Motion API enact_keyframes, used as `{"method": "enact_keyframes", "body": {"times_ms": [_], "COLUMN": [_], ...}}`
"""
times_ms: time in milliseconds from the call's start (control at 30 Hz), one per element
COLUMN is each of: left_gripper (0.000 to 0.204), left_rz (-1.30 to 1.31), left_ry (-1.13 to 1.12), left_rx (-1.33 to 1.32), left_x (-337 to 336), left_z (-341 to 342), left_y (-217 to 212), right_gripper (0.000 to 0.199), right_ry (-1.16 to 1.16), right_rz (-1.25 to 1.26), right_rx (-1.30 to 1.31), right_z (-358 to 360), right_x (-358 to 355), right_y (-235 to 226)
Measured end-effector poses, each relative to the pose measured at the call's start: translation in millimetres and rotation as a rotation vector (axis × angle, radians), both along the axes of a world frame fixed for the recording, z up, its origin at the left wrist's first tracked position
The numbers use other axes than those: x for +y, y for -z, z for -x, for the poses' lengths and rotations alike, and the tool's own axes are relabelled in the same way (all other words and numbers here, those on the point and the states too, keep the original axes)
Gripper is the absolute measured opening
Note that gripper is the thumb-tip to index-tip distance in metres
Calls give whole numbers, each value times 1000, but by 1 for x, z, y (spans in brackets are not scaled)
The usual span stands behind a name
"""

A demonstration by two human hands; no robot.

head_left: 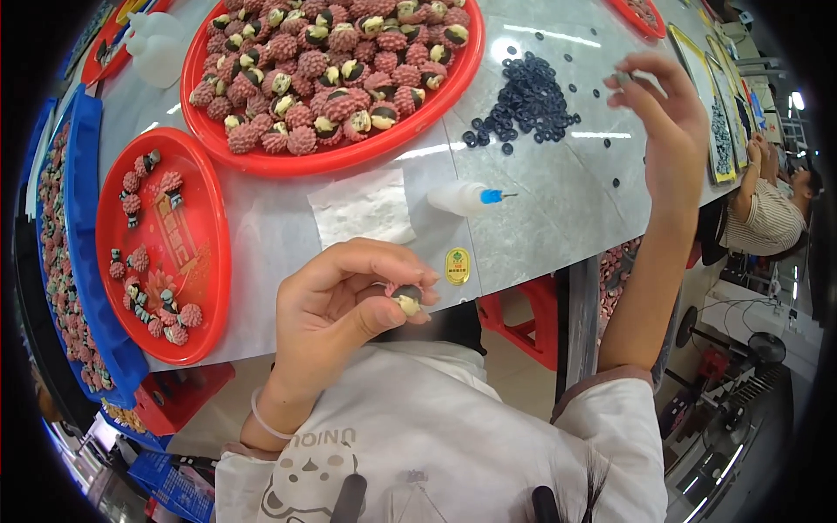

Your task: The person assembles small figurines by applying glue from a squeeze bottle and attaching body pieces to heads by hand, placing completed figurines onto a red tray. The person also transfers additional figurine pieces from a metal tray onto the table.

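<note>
My left hand [344, 301] pinches a small pink bumpy ball piece with a cream and black end [406, 299], held just off the table's near edge. My right hand [667, 109] is raised over the table's right side, fingertips pinched on a tiny dark ring [621, 78]. A heap of small black rings [527, 100] lies on the grey table [558, 218] to the left of that hand. A small white glue bottle with a blue tip [466, 198] lies on its side between my hands.
A big red tray [340, 159] holds several pink ball pieces. A smaller red tray [214, 261] at left holds a few more. Blue trays [83, 261] line the left edge. A white paper sheet [362, 207] lies mid-table. Another person [767, 209] sits at right.
</note>
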State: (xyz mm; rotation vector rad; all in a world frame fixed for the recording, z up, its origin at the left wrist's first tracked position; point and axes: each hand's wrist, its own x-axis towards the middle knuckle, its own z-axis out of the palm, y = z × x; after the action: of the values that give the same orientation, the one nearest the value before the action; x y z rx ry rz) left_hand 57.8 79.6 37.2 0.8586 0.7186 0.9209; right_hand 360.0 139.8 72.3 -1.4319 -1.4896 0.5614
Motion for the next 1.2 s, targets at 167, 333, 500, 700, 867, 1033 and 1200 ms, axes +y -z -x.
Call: {"method": "enact_keyframes", "body": {"times_ms": [167,333,500,700,867,1033,1200], "left_gripper": [24,27,28,42,47,47,42], "left_rz": [-62,-68,-96,-39,-22,-89,-191], "left_ry": [56,61,26,-34,-35,-25,-23], "left_rx": [-174,-237,-277,-138,-123,-94,-89], "left_x": [1,-3,-9,-18,-21,-22,-18], "left_z": [5,6,-1,-7,-6,-4,-2], "left_y": [5,2,-5,-12,-12,-8,-2], "right_gripper": [22,20,23,31,28,26,25], "right_ry": [-389,-385,-360,-379,-301,-357,-374], "right_rz": [42,111,174,241,141,-216,-239], "right_rx": [694,906,1069,826,636,252,60], "right_z": [22,52,74,105,131,135,133], "right_x": [-53,-81,-93,-105,-107,-106,-104], "right_y": [5,12,16,1,-1,7,3]}}
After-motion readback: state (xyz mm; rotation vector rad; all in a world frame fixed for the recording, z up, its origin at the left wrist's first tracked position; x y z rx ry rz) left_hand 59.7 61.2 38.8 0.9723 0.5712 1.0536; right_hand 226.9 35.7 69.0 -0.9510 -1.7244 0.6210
